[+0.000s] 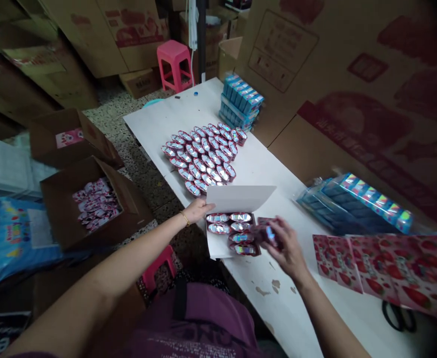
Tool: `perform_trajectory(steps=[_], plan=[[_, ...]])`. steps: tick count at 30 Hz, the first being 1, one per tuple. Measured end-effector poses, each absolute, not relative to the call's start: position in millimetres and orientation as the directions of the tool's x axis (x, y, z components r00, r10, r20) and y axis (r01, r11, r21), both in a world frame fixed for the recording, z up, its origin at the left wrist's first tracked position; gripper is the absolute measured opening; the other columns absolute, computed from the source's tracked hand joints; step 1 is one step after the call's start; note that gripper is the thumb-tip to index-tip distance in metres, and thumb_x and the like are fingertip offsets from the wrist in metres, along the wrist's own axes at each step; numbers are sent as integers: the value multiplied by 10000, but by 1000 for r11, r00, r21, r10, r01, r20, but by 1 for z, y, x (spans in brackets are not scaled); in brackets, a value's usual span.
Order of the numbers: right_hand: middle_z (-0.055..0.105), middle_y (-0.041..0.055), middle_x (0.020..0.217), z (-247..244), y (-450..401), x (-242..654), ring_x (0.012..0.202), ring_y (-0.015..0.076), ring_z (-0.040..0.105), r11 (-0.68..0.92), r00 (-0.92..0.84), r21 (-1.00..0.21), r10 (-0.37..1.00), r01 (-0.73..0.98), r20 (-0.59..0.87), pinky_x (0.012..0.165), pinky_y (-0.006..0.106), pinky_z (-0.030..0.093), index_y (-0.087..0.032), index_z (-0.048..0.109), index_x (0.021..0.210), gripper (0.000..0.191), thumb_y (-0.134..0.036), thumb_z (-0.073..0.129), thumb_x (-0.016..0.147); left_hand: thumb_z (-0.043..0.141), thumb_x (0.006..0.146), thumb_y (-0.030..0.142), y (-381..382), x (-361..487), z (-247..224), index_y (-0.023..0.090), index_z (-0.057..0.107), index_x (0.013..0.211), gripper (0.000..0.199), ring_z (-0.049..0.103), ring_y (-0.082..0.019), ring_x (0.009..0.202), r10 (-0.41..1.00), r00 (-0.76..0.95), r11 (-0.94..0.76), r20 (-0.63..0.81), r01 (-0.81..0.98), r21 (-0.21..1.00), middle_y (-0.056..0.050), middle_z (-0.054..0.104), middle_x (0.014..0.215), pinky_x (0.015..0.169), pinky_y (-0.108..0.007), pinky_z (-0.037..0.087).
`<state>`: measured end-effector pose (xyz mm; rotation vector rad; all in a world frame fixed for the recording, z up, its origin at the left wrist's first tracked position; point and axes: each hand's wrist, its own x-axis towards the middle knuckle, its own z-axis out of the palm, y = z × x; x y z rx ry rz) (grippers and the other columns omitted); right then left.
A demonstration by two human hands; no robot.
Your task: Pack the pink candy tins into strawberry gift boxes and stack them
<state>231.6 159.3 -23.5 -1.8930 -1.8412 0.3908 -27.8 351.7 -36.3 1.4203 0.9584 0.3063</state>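
Note:
An open carton (214, 244) with its white lid flap (240, 198) raised lies near the table's front edge. Several small red packets with shiny silver ends (240, 217) stand inside it in two columns. My left hand (198, 210) grips the carton at its upper left corner, thumb over the flap's edge. Just right of the carton, my right hand (287, 248) is closed around dark red shiny packets (269, 234), blurred by motion; how many I cannot tell. Beyond the carton stands a large group of like packets (203, 154), silver ends up.
Blue box stacks (240, 102) stand at the table's far end, with wrapped blue boxes (360, 204) at right. Strawberry-printed sheets (386, 268) and black-handled scissors (399, 315) lie right. Left below are a cardboard box of packets (99, 204) and a pink stool (174, 62) farther back.

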Motion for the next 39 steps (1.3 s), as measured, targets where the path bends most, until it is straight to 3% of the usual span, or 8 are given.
perform_trajectory(steps=[3, 6, 17, 25, 29, 33, 35, 39], plan=[[244, 76, 1406, -6, 167, 171, 1221, 259, 303, 326, -392, -536, 920, 779, -10, 965, 418, 324, -263, 359, 1298, 538, -337, 501, 785, 539, 694, 483, 350, -30, -38, 75, 651, 934, 487, 599, -221, 859, 703, 620, 142, -349, 358, 923, -82, 684, 907, 828, -348, 442], [244, 68, 1416, -19, 180, 134, 1194, 272, 298, 473, -598, -490, 790, 733, -133, 969, 443, 293, -252, 373, 1294, 581, -305, 547, 742, 520, 708, 473, 349, -30, -40, 70, 657, 909, 471, 602, -205, 808, 695, 630, 117, -346, 376, 919, -71, 688, 855, 782, -319, 456], [223, 46, 1434, -40, 184, 130, 1197, 290, 267, 496, -602, -398, 771, 772, -207, 953, 461, 286, -269, 317, 1332, 675, -307, 590, 716, 510, 695, 522, 352, -28, -53, 101, 650, 918, 496, 600, -195, 832, 718, 628, 108, -299, 324, 940, -69, 681, 892, 734, -294, 469], [311, 2, 1402, -64, 192, 115, 1218, 254, 304, 591, -656, -321, 739, 740, -152, 945, 461, 310, -312, 277, 1336, 616, -347, 542, 780, 504, 689, 570, 347, -21, -52, 86, 613, 996, 584, 581, -231, 937, 752, 604, 104, -263, 286, 953, -97, 658, 1003, 853, -354, 439], [281, 22, 1416, -64, 168, 128, 1273, 246, 249, 472, -515, -316, 855, 823, -62, 986, 443, 286, -301, 247, 1351, 666, -395, 561, 771, 546, 704, 513, 328, -31, -54, 107, 527, 1146, 601, 521, -235, 1075, 813, 535, 107, -230, 251, 962, -101, 590, 1153, 946, -357, 379], [213, 92, 1435, -70, 147, 168, 1308, 247, 184, 5, 42, -447, 994, 895, 96, 1024, 454, 245, -208, 166, 1385, 633, -437, 407, 846, 428, 810, 476, 274, -49, -73, 134, 299, 1335, 639, 277, -216, 1289, 893, 285, 227, -348, 383, 896, -117, 319, 1397, 1067, -356, 199], [244, 119, 1419, -83, 145, 187, 1292, 229, 240, -217, 296, -570, 954, 793, 49, 1015, 445, 274, -171, 146, 1387, 579, -425, 282, 885, 342, 843, 490, 245, -48, -88, 141, 231, 1365, 637, 193, -197, 1319, 884, 268, 245, -383, 432, 868, -101, 238, 1432, 1089, -343, 130], [287, 158, 1390, -105, 146, 191, 1259, 233, 308, -304, 307, -644, 945, 702, -110, 988, 439, 313, -116, 94, 1391, 606, -424, 239, 889, 264, 857, 514, 221, -24, -115, 169, 106, 1392, 656, 98, -165, 1335, 921, 225, 212, -318, 395, 894, -58, 122, 1467, 1097, -308, 103]])
